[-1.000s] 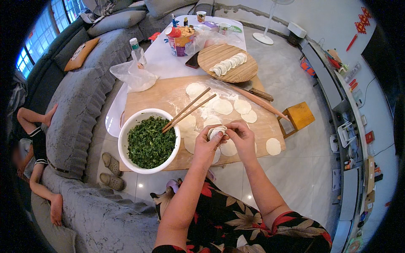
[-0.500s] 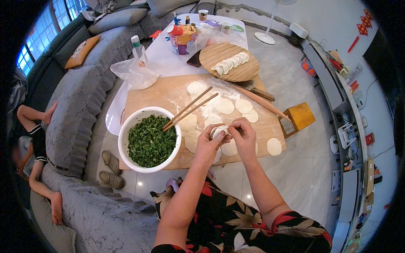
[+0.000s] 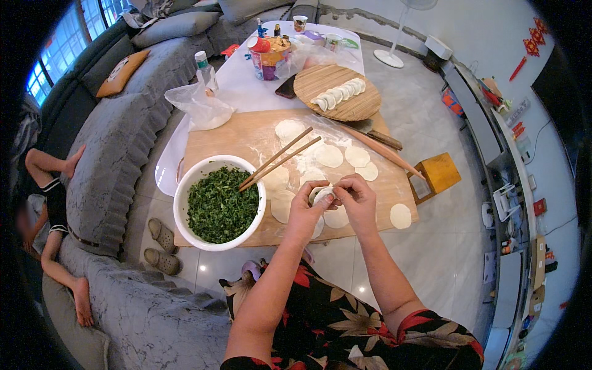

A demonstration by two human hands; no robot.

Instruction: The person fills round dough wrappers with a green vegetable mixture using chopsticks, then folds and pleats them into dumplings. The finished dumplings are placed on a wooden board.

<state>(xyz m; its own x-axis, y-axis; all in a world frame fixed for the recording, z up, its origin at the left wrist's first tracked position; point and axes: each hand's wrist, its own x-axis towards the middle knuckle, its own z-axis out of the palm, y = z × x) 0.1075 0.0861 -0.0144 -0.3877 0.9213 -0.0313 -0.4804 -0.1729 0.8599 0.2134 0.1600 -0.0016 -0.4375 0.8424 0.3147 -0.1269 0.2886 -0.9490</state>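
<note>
A white dumpling (image 3: 322, 195) is pinched between my two hands above the near edge of a floured wooden board (image 3: 213, 139). My left hand (image 3: 306, 205) is closed round one side of it, and the fingers of my right hand (image 3: 357, 198) press its edge. Several round dough wrappers (image 3: 328, 156) lie on the board about my hands, one (image 3: 401, 216) alone at the right. To the left stands a white bowl (image 3: 179, 206) of chopped green filling (image 3: 222, 206), with wooden chopsticks (image 3: 277, 161) leaning across its rim. Finished dumplings (image 3: 338, 94) sit in a row on a round wooden board (image 3: 308, 80).
A rolling pin (image 3: 385, 150) lies on the board's right side, beside a wooden stool (image 3: 439, 174). A phone (image 3: 286, 87), a plastic bag (image 3: 200, 110), a bottle (image 3: 206, 74) and a snack tub (image 3: 269, 61) are farther back. Another person's bare legs (image 3: 61, 271) rest on the grey sofa (image 3: 105, 166).
My fingers have shifted slightly along the dumpling's edge, and both hands still hold it. The whole view has moved a little; the bowl, wrappers and chopsticks have stayed put.
</note>
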